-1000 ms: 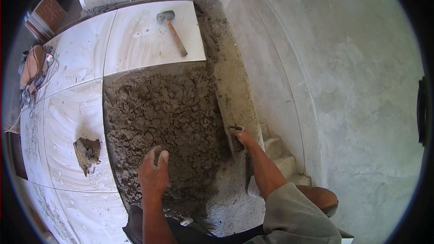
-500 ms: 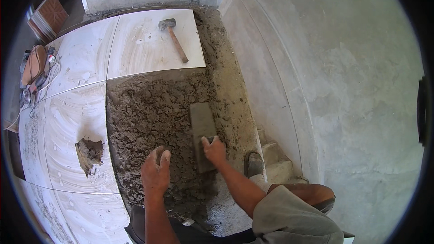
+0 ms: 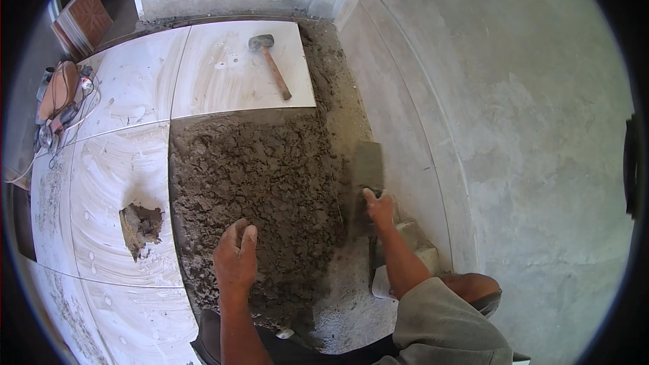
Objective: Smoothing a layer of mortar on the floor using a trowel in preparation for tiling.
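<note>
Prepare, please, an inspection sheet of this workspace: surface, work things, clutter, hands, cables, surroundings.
Surface: rough brown mortar beside smeared white tiles.
Work things: rectangular trowel, blurred; mallet on a tile.
Clutter: jumbled gear, far left; ragged brown patch on tile, lump or hole unclear.
Hands: left hand above mortar, nothing seen in it; right hand grips trowel.
Cables: thin pale cable by the gear.
Surroundings: grey wall, steps at right.

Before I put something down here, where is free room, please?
Smeared but free: the back tile, between the hammer and the next tile; and the left tile, behind its mortar lump, beside the mortar bed. Crowded: the far-left pile of tools, and that bed's right edge, where the right hand holds a trowel.
</note>
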### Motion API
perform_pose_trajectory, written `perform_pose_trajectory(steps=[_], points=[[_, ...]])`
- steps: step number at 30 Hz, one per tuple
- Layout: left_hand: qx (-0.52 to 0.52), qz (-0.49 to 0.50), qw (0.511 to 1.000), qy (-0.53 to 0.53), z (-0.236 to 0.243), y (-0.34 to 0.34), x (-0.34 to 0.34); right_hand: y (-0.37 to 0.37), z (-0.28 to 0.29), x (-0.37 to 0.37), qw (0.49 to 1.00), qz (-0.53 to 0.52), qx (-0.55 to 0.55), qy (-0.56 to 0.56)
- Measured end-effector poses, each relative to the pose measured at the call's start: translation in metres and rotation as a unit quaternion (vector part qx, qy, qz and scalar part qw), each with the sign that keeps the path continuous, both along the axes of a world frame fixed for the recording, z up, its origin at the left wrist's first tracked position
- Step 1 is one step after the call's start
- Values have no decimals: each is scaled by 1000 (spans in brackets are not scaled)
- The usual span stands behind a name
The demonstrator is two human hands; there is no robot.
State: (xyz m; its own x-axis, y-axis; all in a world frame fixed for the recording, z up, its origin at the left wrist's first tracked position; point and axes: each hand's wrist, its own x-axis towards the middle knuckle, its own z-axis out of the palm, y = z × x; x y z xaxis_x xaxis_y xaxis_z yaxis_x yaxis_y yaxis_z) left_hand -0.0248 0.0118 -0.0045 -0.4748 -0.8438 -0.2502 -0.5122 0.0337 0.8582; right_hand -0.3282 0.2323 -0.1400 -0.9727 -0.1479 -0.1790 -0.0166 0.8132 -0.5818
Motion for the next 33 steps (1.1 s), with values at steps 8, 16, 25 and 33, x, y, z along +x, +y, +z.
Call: perform_pose_trajectory(steps=[8,16,25,33], points=[[-11,-30,999,-24,3,6,-1,4,-30,-48,976,14,219,7],[-7,34,999,-29,5,2,12,-10,-4,-7,980,121,145,61],[16,133,990,-46,6,-20,77,-45,90,50,932,312,18,-182],[-3,234,971,-45,6,-11,139,-36,53,210,583,597,179,-521]])
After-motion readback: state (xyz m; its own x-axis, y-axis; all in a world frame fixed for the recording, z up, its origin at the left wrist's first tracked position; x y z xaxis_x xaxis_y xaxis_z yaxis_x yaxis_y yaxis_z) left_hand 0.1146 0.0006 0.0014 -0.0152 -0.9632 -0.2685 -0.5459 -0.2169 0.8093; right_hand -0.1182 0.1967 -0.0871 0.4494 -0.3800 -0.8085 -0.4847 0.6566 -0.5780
